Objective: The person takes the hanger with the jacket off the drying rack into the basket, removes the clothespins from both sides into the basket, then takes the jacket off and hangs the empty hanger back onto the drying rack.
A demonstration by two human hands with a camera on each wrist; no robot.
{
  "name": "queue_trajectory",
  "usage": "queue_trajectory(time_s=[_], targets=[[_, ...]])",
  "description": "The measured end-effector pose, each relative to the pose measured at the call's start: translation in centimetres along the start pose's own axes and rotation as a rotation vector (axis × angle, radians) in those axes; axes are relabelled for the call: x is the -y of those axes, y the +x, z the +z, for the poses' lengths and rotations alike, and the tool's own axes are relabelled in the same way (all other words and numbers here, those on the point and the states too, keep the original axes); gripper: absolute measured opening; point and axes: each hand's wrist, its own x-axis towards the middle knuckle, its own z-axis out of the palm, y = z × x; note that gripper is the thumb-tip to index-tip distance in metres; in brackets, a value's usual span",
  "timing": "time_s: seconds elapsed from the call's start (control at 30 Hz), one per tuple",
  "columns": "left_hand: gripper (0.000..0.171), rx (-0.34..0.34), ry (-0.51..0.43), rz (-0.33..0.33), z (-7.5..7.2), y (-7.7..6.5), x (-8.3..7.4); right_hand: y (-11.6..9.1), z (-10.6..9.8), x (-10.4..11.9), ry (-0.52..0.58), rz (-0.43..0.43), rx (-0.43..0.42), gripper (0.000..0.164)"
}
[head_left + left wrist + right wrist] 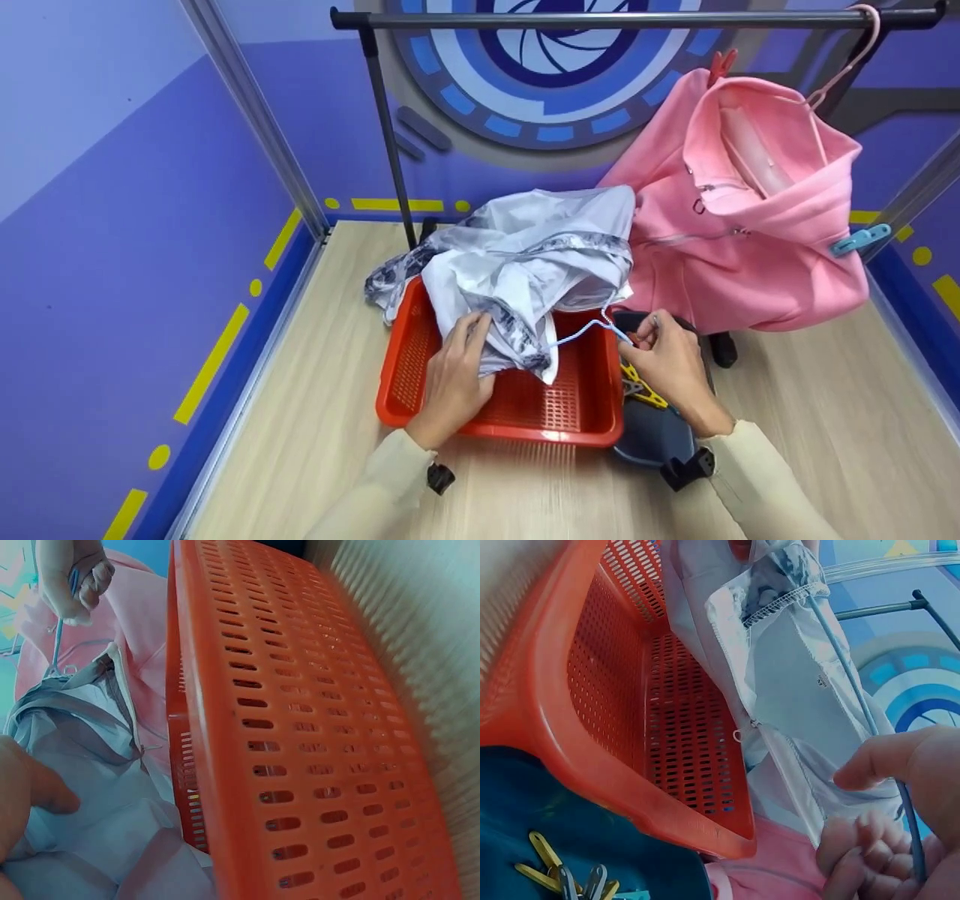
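A thin light-grey garment with dark marbled patches (536,255) lies heaped over the red basket (510,430), part of it hanging past the far left side. My left hand (457,367) grips the garment's near edge above the basket. A light-blue clothes hanger (580,331) runs into the garment's opening; in the right wrist view the hanger (840,652) passes along the cloth. My right hand (670,364) holds the hanger's free end in curled fingers, just beyond the basket's right rim. The part of the hanger inside the cloth is hidden.
A pink hooded jacket (780,277) hangs from the black rail (600,20) on a pink hanger, with a red clothespin (721,66) and a blue clothespin (860,239) on it. Under my right hand, a dark bin (651,435) holds several clothespins (547,862). Walls stand left, right and behind.
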Motion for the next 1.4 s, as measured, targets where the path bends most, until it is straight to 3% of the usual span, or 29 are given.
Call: queue_trajectory(time_s=[0.33, 0.6, 0.77, 1.0, 1.23, 1.4], targets=[[0.079, -0.072, 0.0, 0.027, -0.3, 0.6, 0.3, 0.1, 0.0, 0.0, 0.074, 0.036, 0.016, 0.027], [0.096, -0.133, 0.051, 0.068, -0.5, 0.8, -0.3, 0.2, 0.3, 0.1, 0.079, 0.073, -0.046, 0.028], [0.103, -0.117, 0.096, 0.008, -0.4, 1.0, -1.2, -0.1, 0.6, 0.5, 0.079, 0.071, -0.077, 0.031], [0.108, -0.097, 0.232, -0.105, -0.1, 1.6, -2.1, -0.6, 1.2, 1.3, 0.084, 0.069, -0.101, 0.034], [0.111, -0.088, 0.217, -0.112, 0.1, 2.5, -3.3, -1.3, 1.6, 2.1, 0.115, 0.064, -0.117, 0.034], [0.095, -0.066, 0.193, -0.102, 0.1, 2.9, -3.7, -1.7, 1.7, 2.6, 0.106, 0.061, -0.129, 0.033]])
